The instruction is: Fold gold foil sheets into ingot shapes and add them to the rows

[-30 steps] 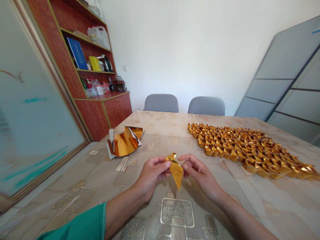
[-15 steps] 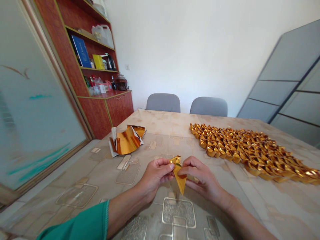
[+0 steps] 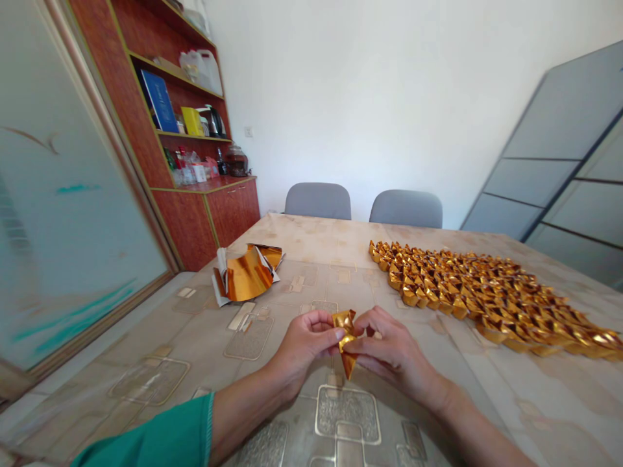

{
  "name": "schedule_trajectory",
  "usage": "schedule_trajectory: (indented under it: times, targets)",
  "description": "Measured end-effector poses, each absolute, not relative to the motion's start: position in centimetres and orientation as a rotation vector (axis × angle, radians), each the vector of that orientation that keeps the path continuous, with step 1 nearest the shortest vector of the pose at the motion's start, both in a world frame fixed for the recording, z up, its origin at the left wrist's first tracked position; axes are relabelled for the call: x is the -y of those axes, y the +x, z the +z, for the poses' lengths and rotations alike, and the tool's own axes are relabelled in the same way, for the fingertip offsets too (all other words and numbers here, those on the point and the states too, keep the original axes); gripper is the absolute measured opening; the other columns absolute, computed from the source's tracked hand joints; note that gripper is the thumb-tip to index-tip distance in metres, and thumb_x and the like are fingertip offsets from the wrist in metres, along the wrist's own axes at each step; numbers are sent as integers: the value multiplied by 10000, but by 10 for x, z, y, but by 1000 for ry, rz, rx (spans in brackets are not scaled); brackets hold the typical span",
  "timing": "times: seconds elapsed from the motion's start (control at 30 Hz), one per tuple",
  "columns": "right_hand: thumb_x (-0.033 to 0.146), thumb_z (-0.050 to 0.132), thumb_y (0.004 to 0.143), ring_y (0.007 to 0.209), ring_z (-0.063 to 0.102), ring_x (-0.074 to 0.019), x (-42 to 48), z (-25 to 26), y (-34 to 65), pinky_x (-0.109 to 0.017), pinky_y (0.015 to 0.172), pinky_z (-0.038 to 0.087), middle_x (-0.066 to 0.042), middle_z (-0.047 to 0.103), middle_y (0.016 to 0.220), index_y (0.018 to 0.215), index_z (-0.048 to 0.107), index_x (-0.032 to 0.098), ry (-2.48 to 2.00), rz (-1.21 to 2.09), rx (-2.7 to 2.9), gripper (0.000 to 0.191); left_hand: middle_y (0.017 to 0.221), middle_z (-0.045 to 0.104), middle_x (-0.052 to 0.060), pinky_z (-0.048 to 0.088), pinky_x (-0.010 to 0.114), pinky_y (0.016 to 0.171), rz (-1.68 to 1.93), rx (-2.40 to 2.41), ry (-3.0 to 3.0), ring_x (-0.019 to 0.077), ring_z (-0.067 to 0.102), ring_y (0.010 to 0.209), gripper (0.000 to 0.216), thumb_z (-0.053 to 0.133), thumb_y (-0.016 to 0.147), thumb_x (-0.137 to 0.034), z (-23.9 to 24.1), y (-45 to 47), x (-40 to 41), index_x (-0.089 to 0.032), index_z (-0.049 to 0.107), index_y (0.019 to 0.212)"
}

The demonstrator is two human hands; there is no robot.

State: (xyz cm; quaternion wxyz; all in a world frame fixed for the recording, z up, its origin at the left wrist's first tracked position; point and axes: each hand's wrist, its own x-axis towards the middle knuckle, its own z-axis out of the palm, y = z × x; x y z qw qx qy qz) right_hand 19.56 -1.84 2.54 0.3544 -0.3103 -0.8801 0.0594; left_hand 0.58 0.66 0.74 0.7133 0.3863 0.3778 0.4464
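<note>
Left hand (image 3: 302,342) and right hand (image 3: 389,350) pinching a folded gold paper (image 3: 346,337) between fingertips, just above the near table (image 3: 195,337). Rows of gold folds (image 3: 487,295) far right; loose gold sheets (image 3: 246,274) far left.

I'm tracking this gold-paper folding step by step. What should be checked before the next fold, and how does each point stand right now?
1. Both hands on the piece: ok. The left hand and right hand pinch the gold paper piece between their fingertips.
2. Piece clear of the table: ok, it is held above the patterned cover.
3. Fold lines aligned: cannot tell, the fingers hide the middle of the piece.
4. Spare sheets at hand: ok, the gold sheet stack lies to the left, apart from the hands.
5. Finished folded pieces out of the way: ok, they sit in rows to the right, untouched.
</note>
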Motion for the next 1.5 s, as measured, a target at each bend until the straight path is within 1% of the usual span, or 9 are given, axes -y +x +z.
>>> schedule_trajectory:
  times: [0.17,0.27,0.4,0.7,0.9,1.03,1.4,1.47,1.5]
  targets:
    - [277,635,905,873,572,-197,20,23,192,-311,746,479,-36,592,914,990,710,296,-823,372,2176,115,694,684,19,485,212,580,1001,-856,856,110,616,607,390,906,513,-296,8,6,-6,-122,641,740]
    - [298,634,898,844,575,-189,20,20,186,-304,735,472,-27,575,876,884,706,266,-878,535,1985,80,676,681,9,476,203,566,1035,-860,810,105,609,592,402,911,493,-286,10,6,-6,-130,629,734]
    - [316,639,878,732,539,-167,18,16,179,-281,656,431,-5,553,767,739,647,225,-972,683,1756,167,698,684,2,482,193,598,1068,-824,807,87,601,605,380,903,532,-283,10,6,-3,-138,622,741]
    - [332,660,849,681,502,-162,14,7,177,-282,605,388,-3,551,737,707,633,224,-1029,837,1573,180,691,677,2,491,190,609,1151,-828,884,92,599,633,320,879,593,-309,11,9,2,-131,646,719]
    - [260,650,836,664,494,-139,15,8,174,-263,591,375,8,543,753,730,615,200,-1071,775,1594,127,734,703,10,527,200,648,1122,-815,779,94,623,655,310,891,579,-287,10,8,3,-136,667,731]
    - [200,626,826,675,502,-139,16,10,171,-259,596,384,11,541,757,729,585,201,-1073,688,1599,106,781,717,15,548,204,682,1109,-775,738,93,638,682,274,879,613,-255,8,9,4,-136,679,759]
    - [169,603,836,733,537,-167,19,16,171,-279,627,427,-15,558,799,746,574,207,-1059,560,1631,102,784,722,11,572,194,686,1141,-744,706,93,660,692,259,880,620,-215,10,12,9,-131,674,752]
    - [177,629,824,733,537,-164,19,15,172,-284,641,438,-13,556,825,812,567,213,-1057,587,1613,73,776,724,10,572,188,677,1150,-742,690,93,664,683,275,886,608,-217,11,12,8,-130,667,749]
    - [182,647,814,725,535,-159,19,14,173,-287,648,445,-11,553,846,875,561,217,-1056,609,1597,110,775,726,11,573,188,675,1157,-742,674,96,669,683,290,893,595,-218,12,12,8,-130,662,748]
